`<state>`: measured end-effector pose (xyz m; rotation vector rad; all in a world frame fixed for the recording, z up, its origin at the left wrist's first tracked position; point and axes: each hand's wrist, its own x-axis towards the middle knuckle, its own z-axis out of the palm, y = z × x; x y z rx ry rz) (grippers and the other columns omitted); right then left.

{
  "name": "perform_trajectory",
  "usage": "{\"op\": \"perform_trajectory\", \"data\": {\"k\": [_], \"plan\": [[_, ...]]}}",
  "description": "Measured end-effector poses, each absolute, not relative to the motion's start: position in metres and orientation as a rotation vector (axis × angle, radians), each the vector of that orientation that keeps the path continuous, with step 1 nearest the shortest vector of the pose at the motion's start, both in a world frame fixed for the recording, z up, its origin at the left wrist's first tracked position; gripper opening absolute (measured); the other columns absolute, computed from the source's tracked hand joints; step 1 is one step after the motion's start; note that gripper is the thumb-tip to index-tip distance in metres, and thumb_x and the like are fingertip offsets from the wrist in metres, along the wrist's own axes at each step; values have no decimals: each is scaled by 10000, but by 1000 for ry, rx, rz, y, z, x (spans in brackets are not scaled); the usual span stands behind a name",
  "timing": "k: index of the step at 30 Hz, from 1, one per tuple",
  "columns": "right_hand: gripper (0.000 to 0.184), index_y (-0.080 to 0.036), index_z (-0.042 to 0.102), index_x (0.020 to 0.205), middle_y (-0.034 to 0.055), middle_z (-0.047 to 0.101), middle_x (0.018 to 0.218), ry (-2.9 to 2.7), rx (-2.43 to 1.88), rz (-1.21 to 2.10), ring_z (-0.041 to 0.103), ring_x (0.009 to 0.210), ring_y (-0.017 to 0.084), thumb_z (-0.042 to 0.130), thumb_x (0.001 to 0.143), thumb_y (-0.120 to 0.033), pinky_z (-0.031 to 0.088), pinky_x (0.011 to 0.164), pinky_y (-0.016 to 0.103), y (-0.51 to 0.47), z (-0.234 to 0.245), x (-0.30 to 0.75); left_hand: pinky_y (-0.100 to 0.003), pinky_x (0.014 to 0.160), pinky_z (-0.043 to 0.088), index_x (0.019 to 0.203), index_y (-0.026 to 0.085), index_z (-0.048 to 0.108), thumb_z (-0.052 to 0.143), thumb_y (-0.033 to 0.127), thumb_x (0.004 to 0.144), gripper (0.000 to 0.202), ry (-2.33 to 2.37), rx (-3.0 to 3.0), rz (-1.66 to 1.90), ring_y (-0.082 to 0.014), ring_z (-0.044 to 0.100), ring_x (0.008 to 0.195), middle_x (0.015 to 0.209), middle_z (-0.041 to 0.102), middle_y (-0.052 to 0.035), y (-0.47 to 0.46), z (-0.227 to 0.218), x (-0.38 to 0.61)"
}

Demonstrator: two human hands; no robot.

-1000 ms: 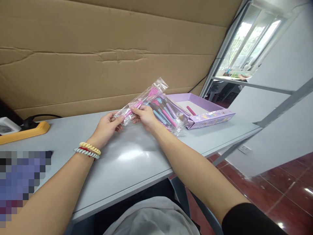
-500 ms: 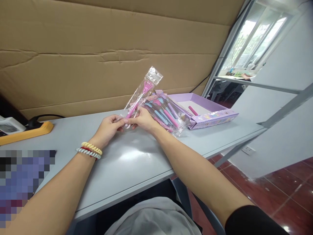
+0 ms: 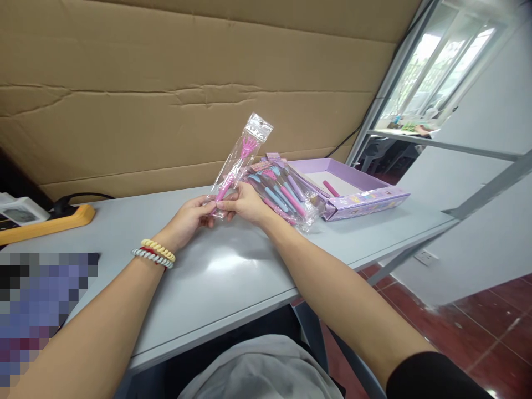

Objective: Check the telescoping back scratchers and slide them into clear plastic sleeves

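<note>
Pinching the bottom end of a clear packet [image 3: 231, 165], the left hand [image 3: 193, 219] and the right hand [image 3: 245, 204] meet just above the table [image 3: 195, 299]. Both are nearly closed, thumbs pressed on the film and almost touching each other; what the hidden fingertips do underneath, I cannot tell. Inside the packet is a pink stick [image 3: 225, 189] with a small hand-shaped head, tilted upward and away from the person. For good handling, in my judgement, the thumbs should press the film only lightly, and the packet's upper end, which has no support, should not swing. Thin plastic like this can probably slip or wrinkle. Beside the right hand, more packets [image 3: 286, 197] lie in a loose pile, so the elbow and wrist should pass them carefully. Beyond them is a purple box [image 3: 366, 202], and behind everything stands a cardboard sheet [image 3: 187, 55].
</note>
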<state>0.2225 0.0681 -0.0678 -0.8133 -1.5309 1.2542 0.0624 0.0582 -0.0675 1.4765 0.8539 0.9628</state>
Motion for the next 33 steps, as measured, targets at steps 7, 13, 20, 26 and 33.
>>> {"op": "perform_trajectory", "data": {"k": [7,13,20,26,33], "plan": [[484,-175,509,892,-16,625,642,-1547,-887,1195,573,480,108,789,573,-408,433,375,181,69,-68,224,-254,501,330,690,157,643,653,493,670,337,969,1637,960,-97,391,497,598,472,-1,60,-70,60],[360,-145,560,754,-3,603,649,-1436,-986,1116,517,441,71,745,644,-434,403,346,176,71,-65,222,-263,515,350,689,152,649,684,547,606,405,1056,1590,999,-108,424,511,599,510,-8,61,-70,62],[369,-143,560,757,-10,582,612,-1533,-925,1108,521,471,86,778,598,-393,408,364,186,70,-67,225,-263,546,391,718,148,639,670,563,614,429,1101,1624,1019,-127,490,556,622,558,-17,63,-73,61],[433,-164,500,780,-37,576,576,-1602,-891,1147,517,448,85,818,538,-331,425,385,191,73,-73,225,-268,535,392,672,144,633,681,538,612,401,1088,1610,1006,-120,469,530,583,528,-14,63,-72,58],[363,-144,529,772,-19,579,582,-1637,-889,1140,536,487,92,792,579,-303,422,399,184,73,-73,226,-274,568,441,840,127,690,705,453,636,385,970,1521,939,-125,515,583,710,603,-52,60,-68,57]]}}
